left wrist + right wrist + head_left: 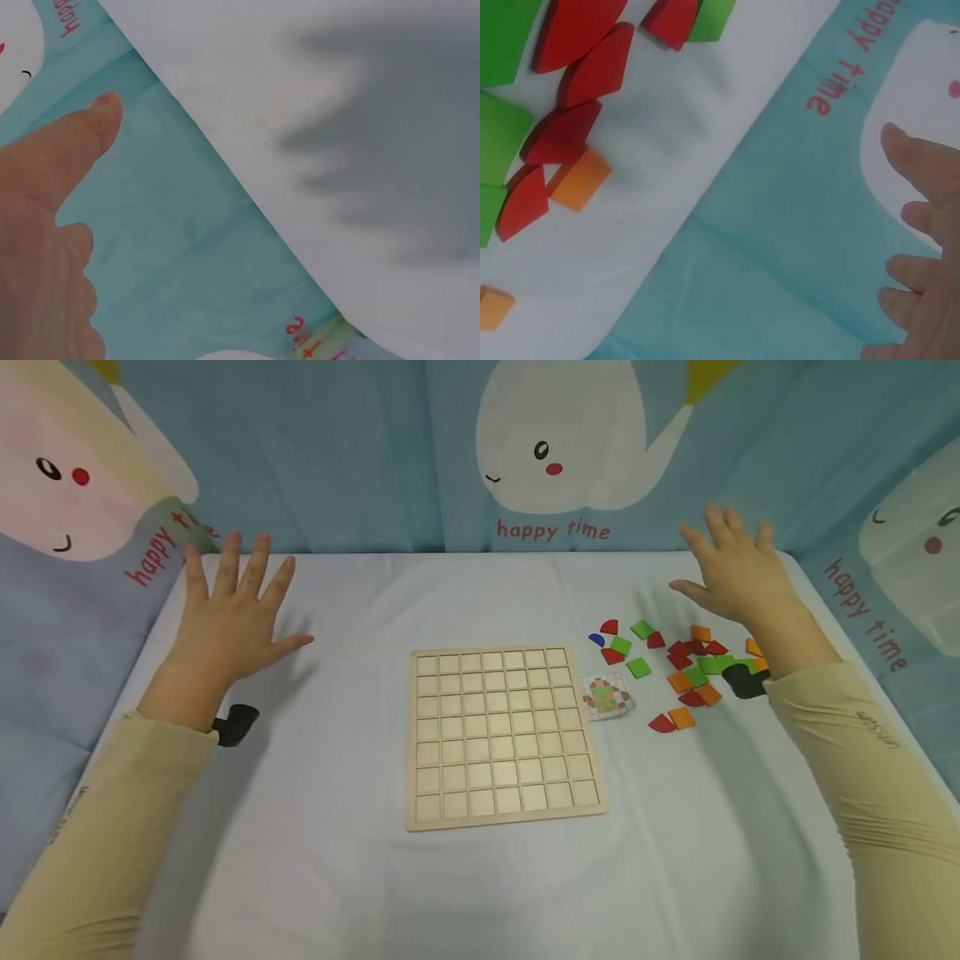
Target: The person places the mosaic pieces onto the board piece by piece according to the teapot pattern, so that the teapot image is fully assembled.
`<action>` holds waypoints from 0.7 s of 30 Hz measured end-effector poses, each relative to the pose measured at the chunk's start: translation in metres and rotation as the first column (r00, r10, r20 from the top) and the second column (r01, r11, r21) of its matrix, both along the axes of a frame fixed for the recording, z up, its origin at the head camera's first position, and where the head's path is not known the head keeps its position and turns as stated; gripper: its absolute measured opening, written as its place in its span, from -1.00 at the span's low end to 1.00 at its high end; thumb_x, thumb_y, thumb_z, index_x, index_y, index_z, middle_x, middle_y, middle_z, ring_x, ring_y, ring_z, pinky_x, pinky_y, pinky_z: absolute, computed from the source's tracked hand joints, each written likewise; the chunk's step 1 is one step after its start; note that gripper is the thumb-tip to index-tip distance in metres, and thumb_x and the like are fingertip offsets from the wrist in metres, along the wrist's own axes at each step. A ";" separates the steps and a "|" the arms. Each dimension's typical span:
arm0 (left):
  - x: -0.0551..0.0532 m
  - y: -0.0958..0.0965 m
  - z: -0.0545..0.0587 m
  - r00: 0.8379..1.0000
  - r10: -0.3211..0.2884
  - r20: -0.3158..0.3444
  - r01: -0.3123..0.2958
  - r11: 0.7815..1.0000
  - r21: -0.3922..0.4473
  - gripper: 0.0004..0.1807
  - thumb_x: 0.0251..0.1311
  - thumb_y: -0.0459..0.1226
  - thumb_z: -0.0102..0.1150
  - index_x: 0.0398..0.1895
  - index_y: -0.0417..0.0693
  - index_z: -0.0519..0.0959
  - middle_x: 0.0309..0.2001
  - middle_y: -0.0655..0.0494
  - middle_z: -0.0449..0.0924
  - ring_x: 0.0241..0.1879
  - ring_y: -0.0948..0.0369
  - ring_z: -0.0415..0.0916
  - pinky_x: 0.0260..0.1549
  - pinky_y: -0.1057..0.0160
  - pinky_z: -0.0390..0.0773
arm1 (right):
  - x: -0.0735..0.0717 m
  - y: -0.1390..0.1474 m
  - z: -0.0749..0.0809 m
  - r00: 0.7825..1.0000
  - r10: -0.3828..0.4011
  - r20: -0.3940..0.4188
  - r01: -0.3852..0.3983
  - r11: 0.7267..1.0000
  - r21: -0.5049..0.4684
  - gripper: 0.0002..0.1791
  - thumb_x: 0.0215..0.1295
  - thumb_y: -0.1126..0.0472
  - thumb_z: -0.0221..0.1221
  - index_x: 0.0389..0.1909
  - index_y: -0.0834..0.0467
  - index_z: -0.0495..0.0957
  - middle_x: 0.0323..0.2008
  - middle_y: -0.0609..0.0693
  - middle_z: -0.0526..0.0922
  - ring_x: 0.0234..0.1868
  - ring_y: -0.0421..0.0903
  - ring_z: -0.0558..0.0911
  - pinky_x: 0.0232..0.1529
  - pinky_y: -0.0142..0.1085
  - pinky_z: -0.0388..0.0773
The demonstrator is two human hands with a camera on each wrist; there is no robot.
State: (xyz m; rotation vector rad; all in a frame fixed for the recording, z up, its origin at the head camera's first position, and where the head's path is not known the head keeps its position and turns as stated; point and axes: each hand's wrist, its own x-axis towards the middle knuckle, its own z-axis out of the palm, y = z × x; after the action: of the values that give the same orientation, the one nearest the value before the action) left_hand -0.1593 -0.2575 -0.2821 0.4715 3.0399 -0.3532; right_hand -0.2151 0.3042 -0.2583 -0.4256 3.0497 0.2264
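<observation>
My left hand (228, 627) is held over the left side of the table, its fingers spread and straight, touching nothing. Over the back right, my right hand (738, 572) is likewise spread and holds nothing; loose coloured pieces lie nearest to it. Among these are red quarter-round pieces (581, 135), green squares (639, 668), orange squares (681, 718) and one blue rounded piece (596, 640). A wooden grid board (501, 737) with bare cells lies between the hands. Against its right edge is a small pattern card (607, 696) showing a coloured figure on a grid.
A white cloth (330, 827) covers the table. Blue curtains (360, 460) with whale prints and red lettering stand behind the table and along its sides. Black wrist mounts (237, 725) show under both wrists.
</observation>
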 end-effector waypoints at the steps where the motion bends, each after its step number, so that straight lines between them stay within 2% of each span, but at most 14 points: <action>1: 0.000 0.003 -0.001 1.000 -0.002 0.001 0.002 1.000 0.008 0.06 0.23 0.19 0.01 0.48 -0.18 -0.33 0.40 -0.21 -0.75 0.32 -0.13 -0.86 0.11 -0.31 -0.71 | 0.000 0.000 0.000 1.000 -0.001 -0.003 0.001 1.000 -0.003 -0.12 0.35 -0.01 0.08 0.46 0.28 -0.18 0.41 0.41 -0.34 0.40 0.34 -0.34 0.22 0.33 -0.38; 4: 0.008 0.015 -0.006 1.000 -0.006 0.006 0.006 0.999 0.045 0.02 0.26 0.15 0.00 0.48 -0.23 -0.28 0.42 -0.24 -0.68 0.34 -0.15 -0.81 0.13 -0.32 -0.66 | 0.002 -0.004 -0.002 1.000 -0.002 -0.030 0.000 0.999 -0.054 -0.19 0.35 0.05 0.10 0.43 0.32 -0.06 0.41 0.41 -0.24 0.42 0.32 -0.26 0.26 0.29 -0.31; 7: 0.029 0.034 -0.015 0.998 -0.028 0.057 0.022 0.993 0.115 -0.02 0.28 0.10 0.01 0.47 -0.28 -0.21 0.44 -0.27 -0.56 0.37 -0.20 -0.69 0.17 -0.35 -0.54 | 0.008 -0.013 -0.007 0.998 -0.013 -0.057 0.003 0.983 -0.183 -0.32 0.35 0.13 0.11 0.36 0.37 0.13 0.38 0.41 -0.02 0.40 0.33 -0.06 0.28 0.24 -0.09; 9: 0.046 0.050 -0.024 0.992 -0.061 0.108 0.043 0.985 0.169 -0.04 0.28 0.09 0.01 0.47 -0.30 -0.18 0.45 -0.29 -0.48 0.40 -0.23 -0.56 0.19 -0.36 -0.44 | 0.013 -0.020 -0.013 0.998 -0.028 -0.062 0.008 0.955 -0.297 -0.42 0.35 0.17 0.11 0.28 0.38 0.27 0.32 0.40 0.16 0.34 0.32 0.11 0.26 0.20 0.06; 13: 0.072 0.079 -0.040 0.963 -0.156 0.218 0.085 0.948 0.306 -0.06 0.30 0.09 0.01 0.47 -0.30 -0.14 0.46 -0.29 -0.36 0.41 -0.26 -0.37 0.20 -0.38 -0.26 | 0.023 -0.034 -0.027 0.998 -0.061 -0.019 0.044 0.865 -0.500 -0.55 0.37 0.19 0.09 0.19 0.35 0.42 0.14 0.34 0.41 0.14 0.27 0.38 0.13 0.14 0.32; 15: 0.078 0.090 -0.046 0.946 -0.198 0.259 0.089 0.921 0.379 -0.08 0.30 0.09 0.00 0.47 -0.29 -0.13 0.46 -0.28 -0.32 0.41 -0.25 -0.34 0.20 -0.38 -0.21 | 0.026 -0.040 -0.036 0.998 -0.062 0.017 0.060 0.819 -0.571 -0.59 0.37 0.19 0.09 0.14 0.34 0.47 0.06 0.30 0.49 0.03 0.23 0.47 0.04 0.09 0.42; 17: 0.080 0.099 -0.051 0.931 -0.227 0.287 0.085 0.896 0.435 -0.09 0.31 0.08 -0.01 0.47 -0.28 -0.13 0.47 -0.25 -0.31 0.42 -0.23 -0.33 0.21 -0.35 -0.20 | 0.027 -0.045 -0.044 0.997 -0.045 0.059 0.072 0.785 -0.615 -0.63 0.37 0.20 0.09 0.09 0.34 0.51 -0.03 0.28 0.54 -0.05 0.19 0.51 -0.06 0.05 0.48; 19: 0.079 0.105 -0.055 0.919 -0.249 0.304 0.085 0.881 0.466 -0.09 0.31 0.06 0.00 0.47 -0.28 -0.13 0.47 -0.23 -0.31 0.42 -0.21 -0.33 0.23 -0.33 -0.20 | 0.028 -0.048 -0.051 0.994 -0.026 0.107 0.089 0.767 -0.636 -0.65 0.37 0.20 0.10 0.06 0.32 0.53 -0.09 0.25 0.58 -0.10 0.15 0.53 -0.14 0.00 0.50; 21: 0.078 0.110 -0.059 0.913 -0.262 0.314 0.087 0.875 0.476 -0.09 0.31 0.05 0.02 0.47 -0.28 -0.13 0.47 -0.22 -0.31 0.43 -0.19 -0.34 0.25 -0.30 -0.20 | 0.027 -0.048 -0.057 0.988 -0.007 0.155 0.106 0.758 -0.643 -0.67 0.36 0.20 0.11 0.04 0.31 0.55 -0.13 0.24 0.61 -0.11 0.13 0.55 -0.16 -0.02 0.47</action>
State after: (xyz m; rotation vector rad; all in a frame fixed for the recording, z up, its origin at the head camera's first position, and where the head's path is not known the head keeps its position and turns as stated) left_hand -0.0813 -0.1476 -0.3413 0.7470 2.6880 0.4178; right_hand -0.1882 0.2558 -0.3158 -0.3455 2.8945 -0.8646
